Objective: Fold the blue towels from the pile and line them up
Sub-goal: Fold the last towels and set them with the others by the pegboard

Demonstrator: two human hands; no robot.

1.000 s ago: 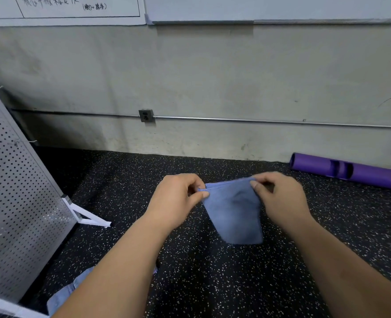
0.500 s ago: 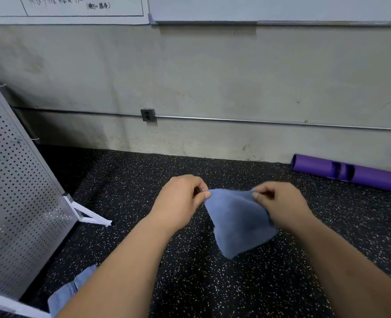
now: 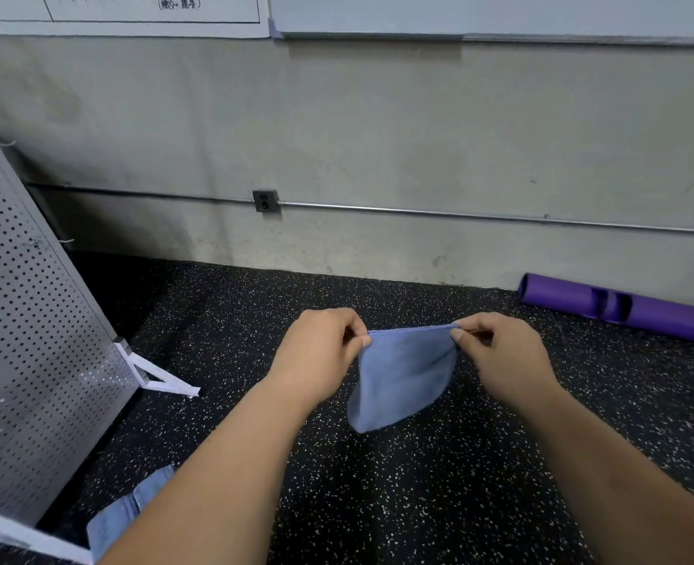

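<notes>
A small blue towel (image 3: 402,381) hangs in the air above the black speckled floor (image 3: 418,503), folded into a tapering shape with its top edge stretched level. My left hand (image 3: 320,352) pinches the towel's upper left corner between thumb and fingers. My right hand (image 3: 500,352) pinches the upper right corner. The two hands are about a towel's width apart. The towel's lower tip hangs free, pointing down and left. No pile of towels is in view.
A perforated metal panel (image 3: 31,340) on white feet (image 3: 166,381) leans at the left. Light blue fabric (image 3: 125,515) shows under my left forearm. A purple roll (image 3: 622,307) lies by the concrete wall (image 3: 377,157) at the right.
The towel's top edge has been pulled straight and level between my hands. Its hanging tip has swung from the right over to the left. Both pinches stay on the corners.
</notes>
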